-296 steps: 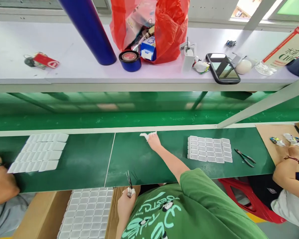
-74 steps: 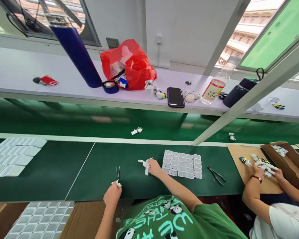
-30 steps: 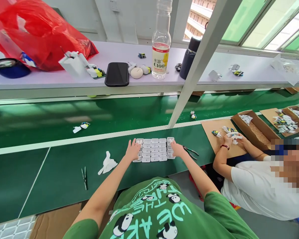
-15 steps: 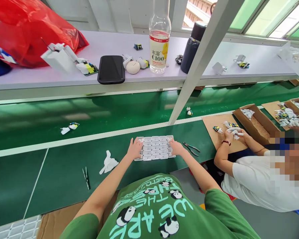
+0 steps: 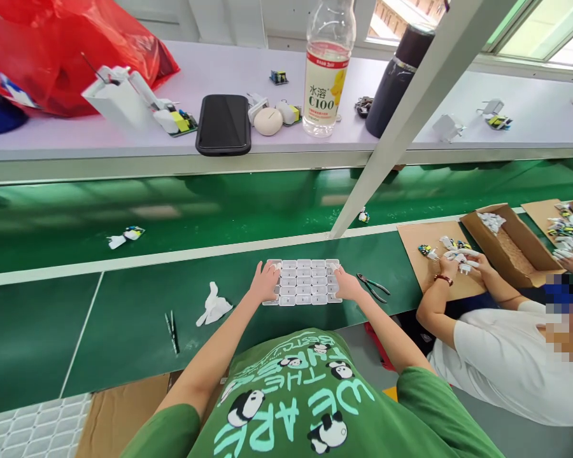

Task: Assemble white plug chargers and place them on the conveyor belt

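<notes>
A white plastic tray (image 5: 304,282) with rows of small compartments lies on the green bench in front of me. My left hand (image 5: 266,282) grips its left end, the fingers bent over the rim. At the opposite end my right hand (image 5: 346,284) holds the tray in the same way. White coverings show on some fingertips. Just right of the tray lie green-handled pliers (image 5: 373,288). To the left are a crumpled white cloth or glove (image 5: 214,306) and a pair of tweezers (image 5: 172,332).
A green conveyor belt (image 5: 219,213) carries charger parts (image 5: 127,236) behind the bench. A slanted post (image 5: 386,152) rises beside a shelf holding a phone (image 5: 223,124), a bottle (image 5: 325,83) and a flask (image 5: 398,83). At right, a co-worker's hands (image 5: 463,264) handle white parts near a cardboard box (image 5: 506,248).
The view has shifted slightly. Charger parts on the belt have slid a little to the left relative to the bench. Both hands keep their places on the tray.
</notes>
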### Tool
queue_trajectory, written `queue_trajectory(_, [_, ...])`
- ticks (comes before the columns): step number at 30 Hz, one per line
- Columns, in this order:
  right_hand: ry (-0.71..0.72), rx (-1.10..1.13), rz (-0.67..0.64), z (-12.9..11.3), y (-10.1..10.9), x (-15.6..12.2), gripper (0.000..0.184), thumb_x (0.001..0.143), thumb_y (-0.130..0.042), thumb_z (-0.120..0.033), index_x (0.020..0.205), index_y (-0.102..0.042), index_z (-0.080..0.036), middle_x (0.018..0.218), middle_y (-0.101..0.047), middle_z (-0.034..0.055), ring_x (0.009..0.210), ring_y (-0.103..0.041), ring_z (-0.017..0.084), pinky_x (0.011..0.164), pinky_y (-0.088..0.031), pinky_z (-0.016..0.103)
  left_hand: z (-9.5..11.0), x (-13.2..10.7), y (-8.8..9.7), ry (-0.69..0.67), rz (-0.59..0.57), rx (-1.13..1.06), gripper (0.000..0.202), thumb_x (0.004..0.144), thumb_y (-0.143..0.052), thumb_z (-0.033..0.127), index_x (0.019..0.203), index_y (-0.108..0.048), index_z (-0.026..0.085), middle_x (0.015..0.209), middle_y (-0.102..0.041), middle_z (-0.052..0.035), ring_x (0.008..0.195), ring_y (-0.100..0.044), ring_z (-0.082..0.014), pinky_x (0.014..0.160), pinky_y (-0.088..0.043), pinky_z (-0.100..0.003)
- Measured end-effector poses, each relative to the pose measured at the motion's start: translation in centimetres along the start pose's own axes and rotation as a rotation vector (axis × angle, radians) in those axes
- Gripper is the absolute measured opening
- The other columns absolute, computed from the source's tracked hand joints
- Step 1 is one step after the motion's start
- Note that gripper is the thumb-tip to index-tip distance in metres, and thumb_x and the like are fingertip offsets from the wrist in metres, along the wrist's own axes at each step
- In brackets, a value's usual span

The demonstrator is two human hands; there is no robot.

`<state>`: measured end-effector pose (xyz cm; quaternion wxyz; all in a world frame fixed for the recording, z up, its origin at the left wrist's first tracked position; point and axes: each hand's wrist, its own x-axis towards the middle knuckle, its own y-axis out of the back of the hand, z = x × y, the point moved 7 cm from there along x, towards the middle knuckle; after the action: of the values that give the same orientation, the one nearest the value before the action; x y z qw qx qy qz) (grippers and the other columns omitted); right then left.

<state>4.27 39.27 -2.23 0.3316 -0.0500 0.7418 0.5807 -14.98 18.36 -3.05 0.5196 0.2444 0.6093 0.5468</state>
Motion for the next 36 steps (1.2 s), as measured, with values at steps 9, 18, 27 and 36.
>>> queue_trajectory(9, [0.033,-0.009,0.033,-0.8,0.4,0.1,0.068,0.071,-0.076,-0.022,0.132,-0.048,-0.020,0.147,-0.048,0.0163,0.089,-0.070,0.024,0.062,-0.049,0.029,-0.9,-1.3,-0.3,0.035,0.044,-0.061,0.070,0.061,-0.083,0.030,0.127,-0.060,0.021,0.137,-0.059,-0.0180,0.140,-0.042,-0.0408,0.127,-0.010,-0.061])
queue_trajectory(18, [0.148,-0.022,0.039,-5.8,0.4,1.4,0.076,0.070,-0.076,-0.023,0.139,-0.044,-0.018,0.149,-0.049,0.0175,0.090,-0.071,0.025,0.062,-0.051,0.030,-4.2,-6.2,-0.9,0.128,0.061,-0.025,0.068,0.063,-0.080,0.028,0.127,-0.060,0.017,0.132,-0.061,-0.0210,0.139,-0.043,-0.0414,0.125,-0.015,-0.060])
queue_trajectory(27, [0.259,-0.023,0.042,-12.2,0.8,3.9,0.077,0.069,-0.078,-0.023,0.139,-0.045,-0.020,0.151,-0.046,0.0159,0.094,-0.069,0.024,0.065,-0.052,0.029,-9.0,-10.7,-2.5,0.235,0.057,-0.021,0.074,0.061,-0.080,0.026,0.131,-0.059,0.016,0.136,-0.060,-0.0213,0.139,-0.044,-0.0414,0.126,-0.013,-0.062])
queue_trajectory(36, [0.244,0.053,0.121,-11.7,0.1,2.6,0.058,0.069,-0.077,-0.019,0.122,-0.054,-0.018,0.134,-0.059,0.0155,0.110,-0.059,0.030,0.083,-0.054,0.037,-7.7,-12.9,-2.2,0.371,-0.009,-0.079,0.070,0.069,-0.073,0.023,0.135,-0.056,0.011,0.146,-0.055,-0.0263,0.157,-0.020,-0.0435,0.125,-0.008,-0.069])
